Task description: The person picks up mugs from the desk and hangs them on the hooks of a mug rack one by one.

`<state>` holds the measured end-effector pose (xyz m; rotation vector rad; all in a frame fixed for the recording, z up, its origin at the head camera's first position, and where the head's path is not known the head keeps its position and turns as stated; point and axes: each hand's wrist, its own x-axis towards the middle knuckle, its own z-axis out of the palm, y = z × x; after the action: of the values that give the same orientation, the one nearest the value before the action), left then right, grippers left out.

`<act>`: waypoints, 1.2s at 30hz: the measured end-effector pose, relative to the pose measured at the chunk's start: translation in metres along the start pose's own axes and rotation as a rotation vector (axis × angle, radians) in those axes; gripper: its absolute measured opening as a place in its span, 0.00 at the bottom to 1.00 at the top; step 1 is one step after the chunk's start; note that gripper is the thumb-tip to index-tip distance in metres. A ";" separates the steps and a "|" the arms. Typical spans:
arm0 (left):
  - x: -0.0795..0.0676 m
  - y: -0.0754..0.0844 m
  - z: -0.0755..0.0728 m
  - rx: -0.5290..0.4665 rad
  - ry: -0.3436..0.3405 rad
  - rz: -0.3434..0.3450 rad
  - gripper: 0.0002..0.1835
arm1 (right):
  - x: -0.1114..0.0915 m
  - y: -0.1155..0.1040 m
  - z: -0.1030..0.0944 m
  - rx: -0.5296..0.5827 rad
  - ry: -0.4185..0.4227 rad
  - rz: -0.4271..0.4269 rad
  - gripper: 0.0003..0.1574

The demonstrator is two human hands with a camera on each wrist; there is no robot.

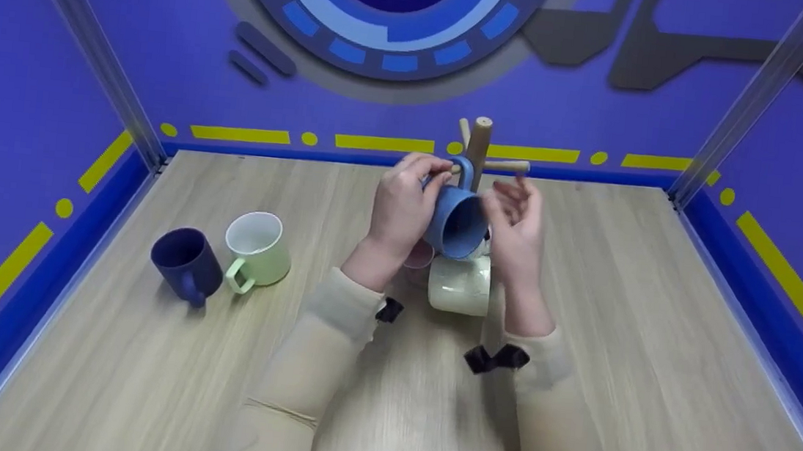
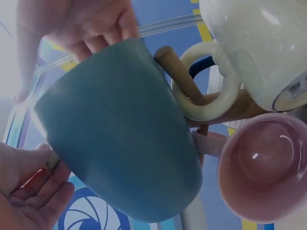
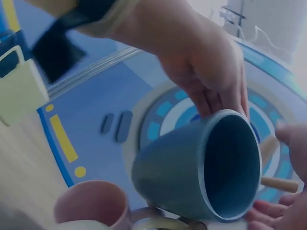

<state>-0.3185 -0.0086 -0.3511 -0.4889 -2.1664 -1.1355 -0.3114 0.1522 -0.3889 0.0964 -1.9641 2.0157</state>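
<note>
A blue mug [image 1: 462, 224] hangs tilted on a wooden mug tree [image 1: 479, 148], its mouth facing the front right. The peg's tip passes through the mug's handle [image 1: 465, 171]. My left hand [image 1: 404, 200] pinches this wooden peg [image 2: 52, 160] between thumb and fingers, beside the handle. At the mug's right side, my right hand [image 1: 520, 229] has loosely bent fingers near the rim, holding nothing; contact with the mug is unclear. Below hangs a cream mug [image 1: 460, 285] on another peg, and a pink mug [image 2: 264, 167] is partly hidden behind my left wrist.
A dark navy mug [image 1: 185, 264] and a light green mug [image 1: 259, 249] stand side by side at the left of the wooden table [image 1: 650, 397]. Another peg [image 1: 509, 166] sticks out right from the tree. Blue printed walls [image 1: 353, 118] enclose the back and sides.
</note>
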 end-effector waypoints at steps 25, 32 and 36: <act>0.023 -0.016 -0.004 -0.104 -0.051 -0.183 0.07 | 0.019 0.014 -0.011 0.131 0.141 -0.424 0.12; 0.037 -0.023 -0.005 -0.091 -0.119 -0.267 0.09 | 0.008 0.018 0.000 -0.054 0.146 -0.715 0.11; 0.044 -0.026 -0.005 -0.060 -0.162 -0.298 0.10 | 0.008 0.017 0.005 -0.135 0.125 -0.880 0.13</act>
<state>-0.3641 -0.0255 -0.3340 -0.2974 -2.4095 -1.3646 -0.3248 0.1485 -0.4028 0.6553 -1.5588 1.2733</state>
